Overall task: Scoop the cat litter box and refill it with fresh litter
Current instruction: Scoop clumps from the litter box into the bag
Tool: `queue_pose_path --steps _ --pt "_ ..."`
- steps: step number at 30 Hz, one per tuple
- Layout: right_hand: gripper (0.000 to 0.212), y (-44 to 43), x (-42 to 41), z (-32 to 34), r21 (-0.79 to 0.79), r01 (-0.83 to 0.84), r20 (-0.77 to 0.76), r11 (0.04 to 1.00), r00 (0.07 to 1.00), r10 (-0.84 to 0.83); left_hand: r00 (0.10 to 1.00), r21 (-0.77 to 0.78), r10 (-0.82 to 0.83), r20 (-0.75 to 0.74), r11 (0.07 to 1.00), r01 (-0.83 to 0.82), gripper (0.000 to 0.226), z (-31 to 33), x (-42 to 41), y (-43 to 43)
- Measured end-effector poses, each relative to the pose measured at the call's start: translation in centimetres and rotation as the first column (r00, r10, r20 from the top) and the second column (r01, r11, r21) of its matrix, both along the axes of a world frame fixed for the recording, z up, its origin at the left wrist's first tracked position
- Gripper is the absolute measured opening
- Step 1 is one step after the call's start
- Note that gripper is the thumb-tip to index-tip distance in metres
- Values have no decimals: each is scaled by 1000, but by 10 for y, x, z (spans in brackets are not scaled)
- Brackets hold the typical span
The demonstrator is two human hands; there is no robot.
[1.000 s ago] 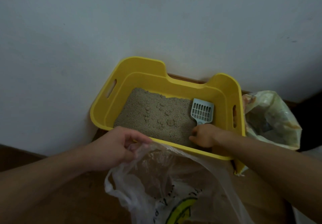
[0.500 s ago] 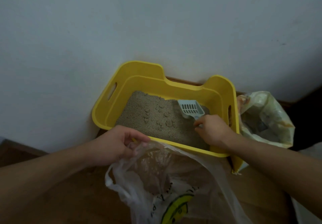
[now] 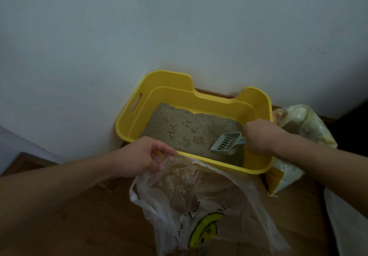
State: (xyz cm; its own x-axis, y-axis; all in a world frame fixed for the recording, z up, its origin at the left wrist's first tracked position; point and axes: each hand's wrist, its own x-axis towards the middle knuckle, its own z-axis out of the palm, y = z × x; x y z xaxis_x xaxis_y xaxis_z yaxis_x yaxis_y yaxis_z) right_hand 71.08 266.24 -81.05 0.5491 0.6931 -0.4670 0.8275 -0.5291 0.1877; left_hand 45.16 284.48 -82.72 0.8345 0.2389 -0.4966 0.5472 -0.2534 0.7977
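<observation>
Scoop in your right hand, head down at the litter, bag mouth held open at the front rim.

Your right hand [image 3: 258, 136] is clamped on the handle of the scoop [image 3: 227, 141] in the right end of the yellow litter box [image 3: 209, 104]. The scoop's long axis runs handle-right, slotted head left. The clumps [image 3: 197, 139] sit in the litter [image 3: 175, 120] just left of the head, so a leftward push looks like the move. Your left hand [image 3: 139, 156] pinches the plastic bag [image 3: 179, 196] edge, touching the front rim. The dump target is toward you and nearer your left hand. A litter sack [image 3: 298, 124] stands just right of the box.
</observation>
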Motion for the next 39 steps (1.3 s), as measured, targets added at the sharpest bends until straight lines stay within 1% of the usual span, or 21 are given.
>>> queue_pose_path --steps 2,3,6,8,10,13,16,19,22,27,30,34,36,39 --pt "30 -1 0 4 -8 -15 4 1000 1000 15 1000 20 3 0 1000 -3 51 0 1 0" --pt "31 -1 -1 4 -9 -20 6 1000 1000 20 1000 25 3 2 1000 -3 51 1 1 -1" --pt "20 -1 -4 -2 -43 -48 21 998 999 48 1000 11 4 9 1000 -4 51 4 -1 -1" --pt "4 -1 -6 -7 -81 -63 15 995 998 65 1000 3 13 3 1000 -13 51 6 -1 0" --pt "12 0 -5 -14 -111 -86 6 990 996 87 1000 5 30 4 1000 -31 52 8 -1 1" --pt "15 4 -5 -20 -143 -91 5 986 996 92 999 18 44 14 999 -44 51 9 -2 2" --pt "14 11 -2 -27 -110 -72 7 991 997 73 997 10 68 26 998 -69 51 10 -4 4" --pt "13 15 0 -31 -64 -27 -18 998 1000 26 997 11 75 33 997 -75 50 9 -5 7" --pt "12 19 2 -41 -20 6 -58 1000 998 -7 995 -23 101 21 995 -100 51 6 -6 11" --pt "18 29 -2 -57 48 44 -147 998 988 -37 991 -40 131 31 991 -130 53 6 -5 16" --pt "23 39 -6 -64 107 21 -165 994 986 -3 981 -60 184 55 982 -180 53 6 -5 20" --pt "28 56 -10 -73 185 43 -217 982 976 -2 972 -111 216 92 972 -205 38 5 -8 23" --pt "31 66 -12 -78 205 35 -238 978 971 15 968 -128 230 104 968 -217 40 4 -7 24" --pt "34 80 -14 -84 223 28 -272 974 962 34 972 -125 221 76 969 -211 30 2 -6 26"
